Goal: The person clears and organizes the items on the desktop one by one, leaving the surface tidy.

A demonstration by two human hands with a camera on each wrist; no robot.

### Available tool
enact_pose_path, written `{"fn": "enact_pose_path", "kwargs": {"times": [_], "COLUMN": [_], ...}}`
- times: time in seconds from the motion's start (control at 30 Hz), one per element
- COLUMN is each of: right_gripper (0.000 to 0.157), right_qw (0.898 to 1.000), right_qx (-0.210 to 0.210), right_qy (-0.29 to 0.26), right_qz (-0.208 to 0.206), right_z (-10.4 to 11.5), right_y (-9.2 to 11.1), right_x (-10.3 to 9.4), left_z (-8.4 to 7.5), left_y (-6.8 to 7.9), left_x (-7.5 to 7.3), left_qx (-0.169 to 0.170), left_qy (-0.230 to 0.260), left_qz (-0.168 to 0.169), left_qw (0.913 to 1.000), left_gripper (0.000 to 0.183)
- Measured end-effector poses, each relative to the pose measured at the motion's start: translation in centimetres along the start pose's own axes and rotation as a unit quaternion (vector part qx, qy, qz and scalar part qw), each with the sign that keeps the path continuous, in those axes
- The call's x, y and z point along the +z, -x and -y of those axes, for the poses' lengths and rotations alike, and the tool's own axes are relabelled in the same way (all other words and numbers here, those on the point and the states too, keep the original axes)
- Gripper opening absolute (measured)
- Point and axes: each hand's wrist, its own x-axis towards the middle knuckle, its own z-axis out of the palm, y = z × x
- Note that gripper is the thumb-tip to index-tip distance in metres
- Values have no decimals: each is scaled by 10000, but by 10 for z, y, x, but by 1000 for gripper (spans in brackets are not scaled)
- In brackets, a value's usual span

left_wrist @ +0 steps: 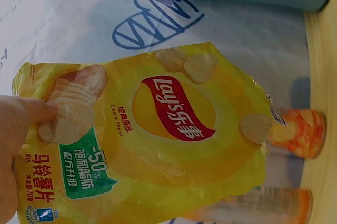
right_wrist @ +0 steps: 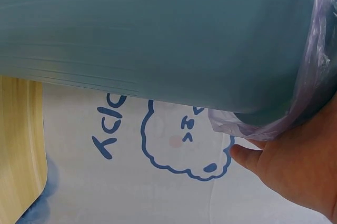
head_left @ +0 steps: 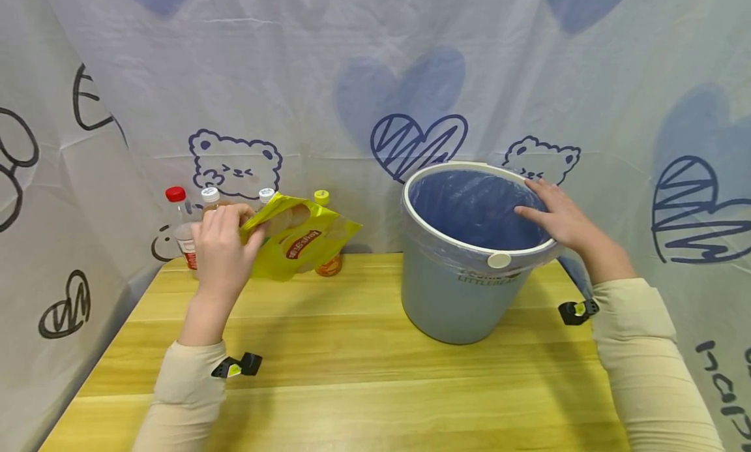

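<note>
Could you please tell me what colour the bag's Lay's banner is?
The banner is red, clearest in the left wrist view.

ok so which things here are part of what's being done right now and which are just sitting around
In use:
- yellow Lay's bag, pinched by the left hand
- bin, right hand at its rim
- liner inside the bin

Seemingly just there:
- red-capped bottle
- two white-capped bottles
- yellow-capped bottle
- printed cloth behind
</note>
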Motion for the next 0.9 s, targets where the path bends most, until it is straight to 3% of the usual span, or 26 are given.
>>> {"fn": "enact_pose_path", "kwargs": {"times": [0.47,0.9], "right_gripper": [77,76], "right_qw": [10000,10000], "right_qx": [33,8], "right_qy": [34,-26], "right_qz": [-16,-21], "right_z": [-1,-2], "right_y": [-1,-1], "right_x": [1,0], "left_z": [-24,-42], "left_y": [-28,-57], "left_x": [14,17], "left_qx": [6,-66], "left_qy": [340,772], "left_qz": [-504,-944], "left_qw": [9981,9925], "left_gripper": [21,24]}}
